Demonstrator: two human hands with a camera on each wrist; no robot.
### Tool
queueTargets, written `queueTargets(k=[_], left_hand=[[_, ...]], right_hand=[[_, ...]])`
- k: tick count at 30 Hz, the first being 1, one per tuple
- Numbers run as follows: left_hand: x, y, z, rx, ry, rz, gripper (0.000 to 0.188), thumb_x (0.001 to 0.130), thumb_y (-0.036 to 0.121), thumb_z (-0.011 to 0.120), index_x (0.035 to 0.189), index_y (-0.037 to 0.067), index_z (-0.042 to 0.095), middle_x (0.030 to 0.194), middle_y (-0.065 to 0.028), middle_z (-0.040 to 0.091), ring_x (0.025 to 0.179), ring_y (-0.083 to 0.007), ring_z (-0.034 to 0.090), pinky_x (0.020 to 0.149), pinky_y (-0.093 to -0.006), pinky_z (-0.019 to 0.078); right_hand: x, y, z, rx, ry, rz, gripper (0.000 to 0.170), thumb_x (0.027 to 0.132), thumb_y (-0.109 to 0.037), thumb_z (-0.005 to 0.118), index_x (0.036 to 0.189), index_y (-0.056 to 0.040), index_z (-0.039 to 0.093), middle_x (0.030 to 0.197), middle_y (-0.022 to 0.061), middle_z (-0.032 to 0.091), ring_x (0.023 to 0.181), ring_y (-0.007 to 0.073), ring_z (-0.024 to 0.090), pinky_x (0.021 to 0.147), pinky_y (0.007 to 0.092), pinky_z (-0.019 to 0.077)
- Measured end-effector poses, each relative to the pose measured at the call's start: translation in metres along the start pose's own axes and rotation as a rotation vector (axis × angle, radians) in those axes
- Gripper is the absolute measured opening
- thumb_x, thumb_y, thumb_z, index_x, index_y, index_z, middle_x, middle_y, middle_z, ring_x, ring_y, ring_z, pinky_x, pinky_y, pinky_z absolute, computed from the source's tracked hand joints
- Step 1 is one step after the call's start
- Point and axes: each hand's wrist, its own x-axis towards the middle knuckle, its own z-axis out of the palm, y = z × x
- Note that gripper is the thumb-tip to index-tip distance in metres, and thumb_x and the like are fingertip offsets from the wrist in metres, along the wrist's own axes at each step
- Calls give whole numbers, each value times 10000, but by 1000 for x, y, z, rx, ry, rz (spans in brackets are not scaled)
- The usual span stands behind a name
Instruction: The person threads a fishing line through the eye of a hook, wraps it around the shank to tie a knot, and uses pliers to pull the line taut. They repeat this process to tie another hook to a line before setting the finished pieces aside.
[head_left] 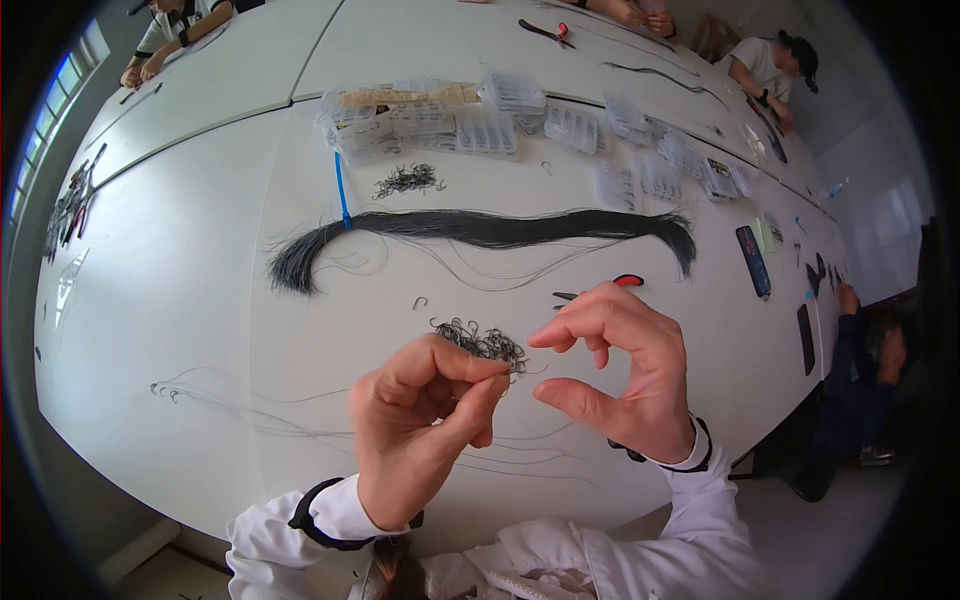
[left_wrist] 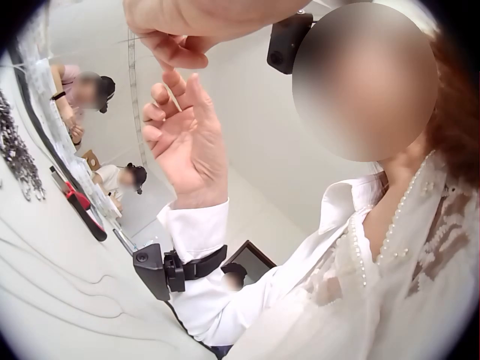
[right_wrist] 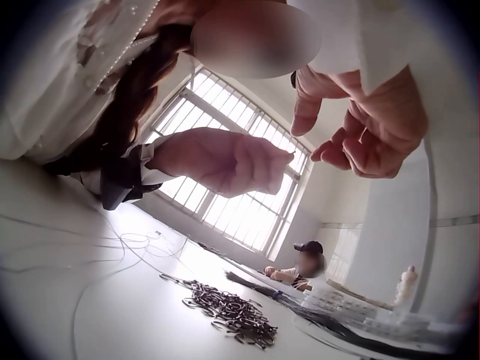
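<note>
In the head view my left hand (head_left: 420, 410) pinches a thin line between thumb and index finger; I cannot tell whether a hook is hidden in the pinch. My right hand (head_left: 625, 375) is raised just to the right, its thumb and curved fingers spread apart with nothing seen between them. Behind the left fingertips lies a pile of dark fishhooks (head_left: 478, 340), also seen as a hook heap (right_wrist: 232, 311) in the right wrist view. Several hooks tied to clear lines (head_left: 165, 393) lie at the left, their strands running beneath the left hand.
A long bundle of black strands (head_left: 500, 229) with a blue tie (head_left: 342, 190) crosses the table. Beyond are a second hook pile (head_left: 410, 180) and clear plastic boxes (head_left: 485, 130). Red-handled pliers (head_left: 628, 281) lie behind the right hand. Other people sit around the tables.
</note>
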Motion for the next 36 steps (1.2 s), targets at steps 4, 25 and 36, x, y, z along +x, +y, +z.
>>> queueTargets(k=[4,25,36], left_hand=[[-2,2,2,-18,17,42,12,833,-44,601,842,-36,598,739,-54,598,539,-61,522,454,-180,408],[-6,6,2,-135,63,51,37,843,11,612,819,-15,601,714,-49,615,493,-43,463,432,-177,330],[-1,5,-5,-245,-3,8,27,857,46,610,863,20,608,760,-53,623,476,-36,427,423,-171,308]], right_hand=[[-7,7,7,157,-58,91,296,698,-196,783,941,-83,656,853,1,615,754,100,538,594,235,364],[-32,-9,31,539,-105,278,135,752,-152,714,821,-58,645,798,-25,569,744,75,458,716,240,347],[-11,14,37,431,-137,218,305,781,-182,719,1067,-95,653,941,-18,653,817,101,553,684,253,424]])
